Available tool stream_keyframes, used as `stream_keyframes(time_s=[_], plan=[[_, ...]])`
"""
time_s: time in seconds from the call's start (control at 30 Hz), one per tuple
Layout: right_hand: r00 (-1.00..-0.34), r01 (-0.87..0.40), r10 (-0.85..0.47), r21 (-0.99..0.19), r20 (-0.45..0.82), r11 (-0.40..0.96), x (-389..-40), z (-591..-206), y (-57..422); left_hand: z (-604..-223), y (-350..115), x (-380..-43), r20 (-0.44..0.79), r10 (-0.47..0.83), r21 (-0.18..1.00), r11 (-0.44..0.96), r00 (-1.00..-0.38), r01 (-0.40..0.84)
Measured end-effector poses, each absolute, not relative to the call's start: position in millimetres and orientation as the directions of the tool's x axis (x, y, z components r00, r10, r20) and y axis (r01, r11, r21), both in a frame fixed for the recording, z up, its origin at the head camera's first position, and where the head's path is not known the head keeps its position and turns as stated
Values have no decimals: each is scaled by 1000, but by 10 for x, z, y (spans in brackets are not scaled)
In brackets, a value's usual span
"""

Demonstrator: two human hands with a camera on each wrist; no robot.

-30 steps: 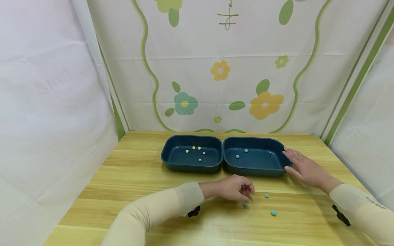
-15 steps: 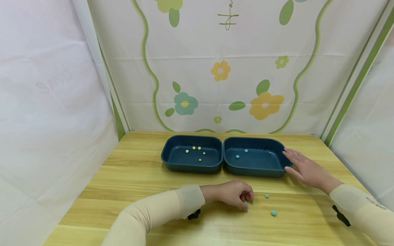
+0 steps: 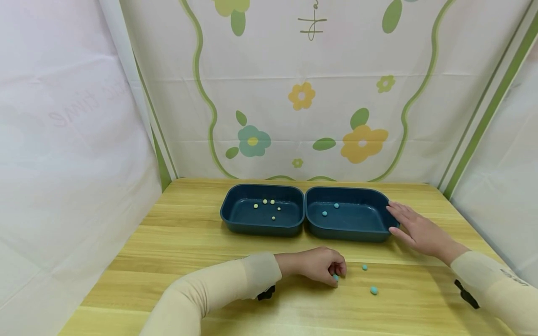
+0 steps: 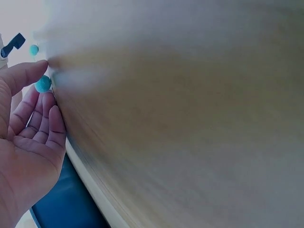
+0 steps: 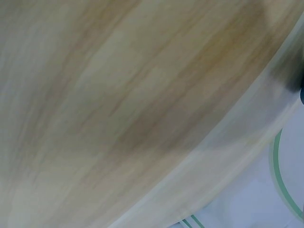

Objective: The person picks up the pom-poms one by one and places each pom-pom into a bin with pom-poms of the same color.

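Observation:
Close to the tabletop my left hand (image 3: 321, 265) has its thumb and fingers around a small turquoise ball (image 3: 336, 277), pinching it. In the left wrist view the same ball (image 4: 43, 84) shows between thumb and fingertips. Two more turquoise balls lie to the right: a smaller one (image 3: 364, 267) and a nearer one (image 3: 374, 290). My right hand (image 3: 420, 233), fingers extended, rests against the right end of the dark blue right tray (image 3: 349, 235). Two turquoise balls (image 3: 324, 213) lie inside that tray. The right wrist view does not show the hand.
A matching dark blue left tray (image 3: 265, 230) stands against the right one and holds several pale yellow balls (image 3: 265, 202). Both sit toward the back of the wooden table (image 3: 185, 252). A flowered white curtain (image 3: 302, 121) hangs behind, with white sheets at both sides.
My left hand has come slightly toward the front, and its thumb and fingers have closed around the turquoise ball. My right hand stays in place at the tray.

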State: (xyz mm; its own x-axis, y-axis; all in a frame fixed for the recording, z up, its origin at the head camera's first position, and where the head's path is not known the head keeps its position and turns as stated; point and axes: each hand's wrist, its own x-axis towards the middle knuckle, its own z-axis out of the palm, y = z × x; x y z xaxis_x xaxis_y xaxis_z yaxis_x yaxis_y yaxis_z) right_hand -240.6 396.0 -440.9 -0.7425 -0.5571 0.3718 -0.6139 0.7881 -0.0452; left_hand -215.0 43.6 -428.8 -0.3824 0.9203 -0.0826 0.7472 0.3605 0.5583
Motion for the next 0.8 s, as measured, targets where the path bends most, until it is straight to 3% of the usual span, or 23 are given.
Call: stream_keyframes(time_s=[0.8], plan=[[-745,-612,-559,-42,364,789,-2381,-4377,3939,-4291,453,-2158,-91,915,559,374,-394,740]])
